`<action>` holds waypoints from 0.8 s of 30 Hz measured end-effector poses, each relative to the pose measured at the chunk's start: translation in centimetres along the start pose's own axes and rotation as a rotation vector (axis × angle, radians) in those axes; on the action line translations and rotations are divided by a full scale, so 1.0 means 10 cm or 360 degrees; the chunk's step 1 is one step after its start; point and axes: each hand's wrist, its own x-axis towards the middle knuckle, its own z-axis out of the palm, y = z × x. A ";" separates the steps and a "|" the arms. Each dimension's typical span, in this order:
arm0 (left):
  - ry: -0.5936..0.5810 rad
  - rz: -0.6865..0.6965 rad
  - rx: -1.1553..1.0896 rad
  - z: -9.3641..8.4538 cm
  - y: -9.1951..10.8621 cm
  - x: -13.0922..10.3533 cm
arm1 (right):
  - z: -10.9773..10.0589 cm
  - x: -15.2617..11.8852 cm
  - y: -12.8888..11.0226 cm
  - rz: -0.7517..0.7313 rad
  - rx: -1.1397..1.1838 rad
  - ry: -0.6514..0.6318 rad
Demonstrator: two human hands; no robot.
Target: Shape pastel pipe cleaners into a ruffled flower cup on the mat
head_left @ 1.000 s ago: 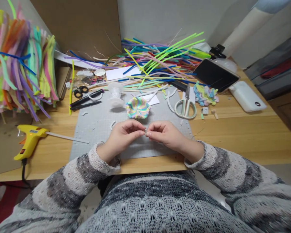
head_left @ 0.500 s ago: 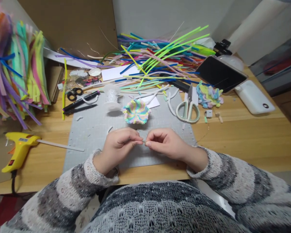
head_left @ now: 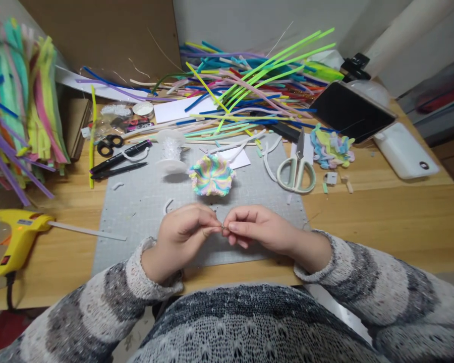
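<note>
My left hand (head_left: 183, 234) and my right hand (head_left: 265, 229) meet over the front of the grey cutting mat (head_left: 128, 222). Thumb and fingertips of both are pinched on a thin wire (head_left: 224, 228), mostly covered by the fingers. Just beyond them sits a small ruffled pastel bowl shape (head_left: 212, 175) made of fuzzy stems. A spool of clear thread (head_left: 171, 151) stands left of it. To the right lie pale-handled scissors (head_left: 297, 169), and a short white fuzzy stem piece (head_left: 168, 205) rests near my left hand.
A yellow glue gun (head_left: 18, 237) lies at left, its stick pointing toward the mat. Bundled pipe cleaners (head_left: 41, 111) hang above it. Loose pipe cleaners (head_left: 249, 85) are heaped along the back. A phone (head_left: 351, 111), a white power bank (head_left: 404, 151) and pens (head_left: 121, 160) lie around.
The view has shifted slightly. My right hand has turned a little, and its lower fingers now show below the thumb. Both hands keep their pinch together.
</note>
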 end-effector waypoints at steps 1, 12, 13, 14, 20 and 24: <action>0.0001 0.0021 0.0007 0.00 0.00 0.00 | -0.01 0.01 0.00 0.0080 0.0133 -0.0039; 0.0003 -0.0154 0.0002 0.05 -0.01 0.00 | -0.02 0.02 0.04 0.0298 0.0516 0.0008; 0.0016 -0.0227 -0.0090 0.06 -0.02 0.01 | -0.01 0.02 0.04 0.0281 0.0522 0.0044; 0.0029 -0.0313 -0.0228 0.08 -0.03 0.01 | 0.00 0.03 0.04 0.0264 0.0538 0.0078; 0.0123 -0.0681 -0.0794 0.17 -0.10 0.05 | 0.06 0.05 0.04 0.0167 0.0554 0.0202; 0.0154 -0.0664 -0.0735 0.16 -0.12 0.06 | 0.05 0.05 0.06 0.0123 0.0450 0.0221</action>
